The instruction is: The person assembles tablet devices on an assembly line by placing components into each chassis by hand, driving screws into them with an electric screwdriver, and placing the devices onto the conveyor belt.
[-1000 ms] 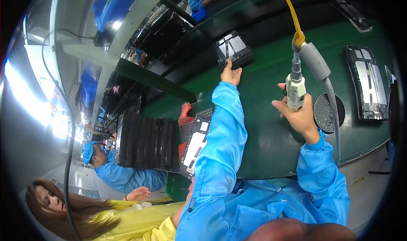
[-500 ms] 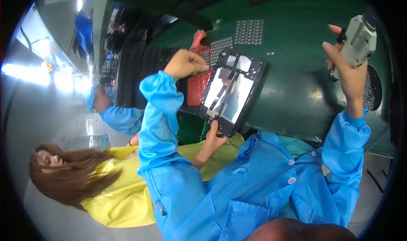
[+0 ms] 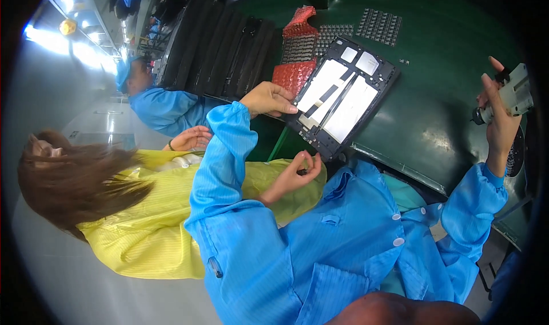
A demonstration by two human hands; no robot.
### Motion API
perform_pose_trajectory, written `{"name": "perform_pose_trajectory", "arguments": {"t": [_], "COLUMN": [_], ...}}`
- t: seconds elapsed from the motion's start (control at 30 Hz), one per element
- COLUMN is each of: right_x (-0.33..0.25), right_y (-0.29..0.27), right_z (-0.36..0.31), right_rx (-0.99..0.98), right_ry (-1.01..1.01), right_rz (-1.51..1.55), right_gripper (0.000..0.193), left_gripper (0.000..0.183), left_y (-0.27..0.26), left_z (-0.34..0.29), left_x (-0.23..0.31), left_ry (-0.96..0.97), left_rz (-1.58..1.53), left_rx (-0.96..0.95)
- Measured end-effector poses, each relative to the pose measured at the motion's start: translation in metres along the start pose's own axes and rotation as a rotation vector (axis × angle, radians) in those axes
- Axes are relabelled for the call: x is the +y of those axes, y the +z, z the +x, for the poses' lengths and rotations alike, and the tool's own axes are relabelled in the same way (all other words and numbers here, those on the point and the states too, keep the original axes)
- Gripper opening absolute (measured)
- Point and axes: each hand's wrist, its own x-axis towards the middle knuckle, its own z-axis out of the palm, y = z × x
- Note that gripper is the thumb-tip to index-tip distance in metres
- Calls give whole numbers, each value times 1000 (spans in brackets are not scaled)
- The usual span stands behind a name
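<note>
An opened tablet (image 3: 357, 96) with a black frame, bright silvery panels and dark ribbon strips is tilted at the table's front edge. My left hand (image 3: 270, 100) is closed at its left edge, with the thumb over the rim. Close to the tablet's lower corner is the hand (image 3: 294, 177) of a person in yellow, fingers curled around a small dark bit I cannot make out. Away on the right, my right hand (image 3: 498, 116) is wrapped round a pale pistol-shaped handheld tool (image 3: 518, 91) with a dark round nose; one finger sticks out.
Grids of small metal parts (image 3: 379, 26) and red bubble wrap (image 3: 294, 77) lie on the green table (image 3: 443, 67). Black trays or cases (image 3: 217, 44) stand in a row at the left. The person in yellow (image 3: 171, 216) is close at my left; another in blue (image 3: 166, 107) is beyond.
My left hand has come to the tablet's lower left edge. The co-worker's fingers have come off its lower end. My right hand has turned the tool, its nose now toward the left.
</note>
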Motion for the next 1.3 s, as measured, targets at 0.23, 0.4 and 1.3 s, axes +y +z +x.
{"name": "perform_pose_trajectory", "arguments": {"t": [0.23,0.4,1.3], "right_x": [5,8,-44], "right_y": [0,1,-27], "right_z": [-1,-2,-14], "right_rx": [-2,1,129], "right_ry": [19,38,-20], "right_rz": [-4,35,275], "right_gripper": [37,37,38], "left_gripper": [56,57,39], "left_y": [15,22,149], "left_z": [0,6,-61], "left_x": [-8,-14,51], "left_ry": [-13,-4,585], "left_rz": [-52,-83,-916], "left_rx": [3,7,-115]}}
